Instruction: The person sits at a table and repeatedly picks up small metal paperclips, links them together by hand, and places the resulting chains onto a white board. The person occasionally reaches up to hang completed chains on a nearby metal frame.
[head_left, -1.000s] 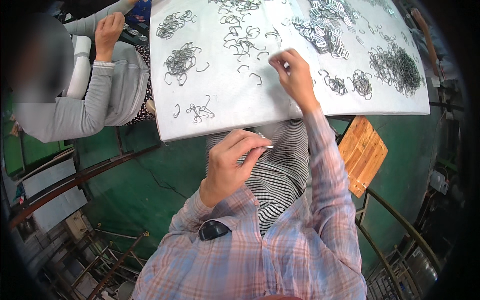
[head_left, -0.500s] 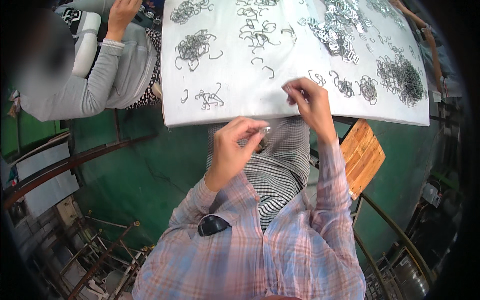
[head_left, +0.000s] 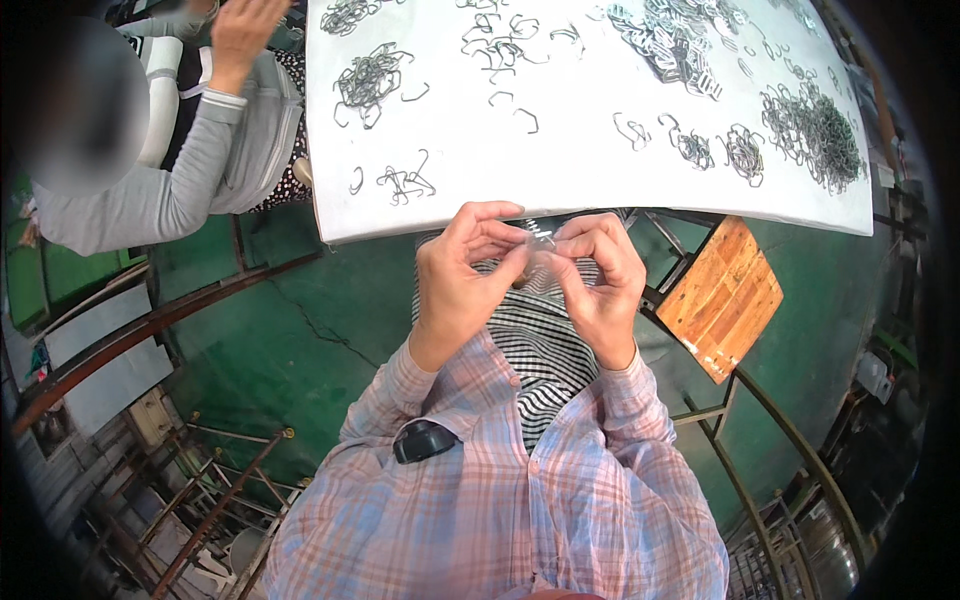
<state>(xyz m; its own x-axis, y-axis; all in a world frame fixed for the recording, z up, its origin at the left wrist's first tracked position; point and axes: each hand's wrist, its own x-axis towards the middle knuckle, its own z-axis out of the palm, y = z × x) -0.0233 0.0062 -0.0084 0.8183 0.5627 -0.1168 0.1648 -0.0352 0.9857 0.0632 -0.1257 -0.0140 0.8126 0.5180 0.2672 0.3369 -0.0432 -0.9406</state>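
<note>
My left hand (head_left: 462, 275) pinches a small shiny metal piece (head_left: 541, 233) between thumb and fingertips, just off the table's near edge. It looks like one of the flat slotted metal buckles heaped on the table, but blur hides its exact shape. Close on its other side, my right hand (head_left: 604, 285) is closed, thumb against fingers, at the same piece. Whether a wire hook is in those fingers is too small to tell. Bent wire hooks (head_left: 407, 184) lie loose on the white-covered table (head_left: 580, 180) beyond my hands.
Slotted metal buckles (head_left: 668, 52) are heaped at the far right. More wire hooks form piles, including a dense one (head_left: 825, 140) at right and another (head_left: 370, 82) at left. A wooden stool (head_left: 722, 300) stands right of my knees. A co-worker's hand (head_left: 243, 45) is at far left.
My right hand has come back from over the table, moving left and nearer, to meet my left hand at the metal piece. The left hand has stayed nearly in place.
</note>
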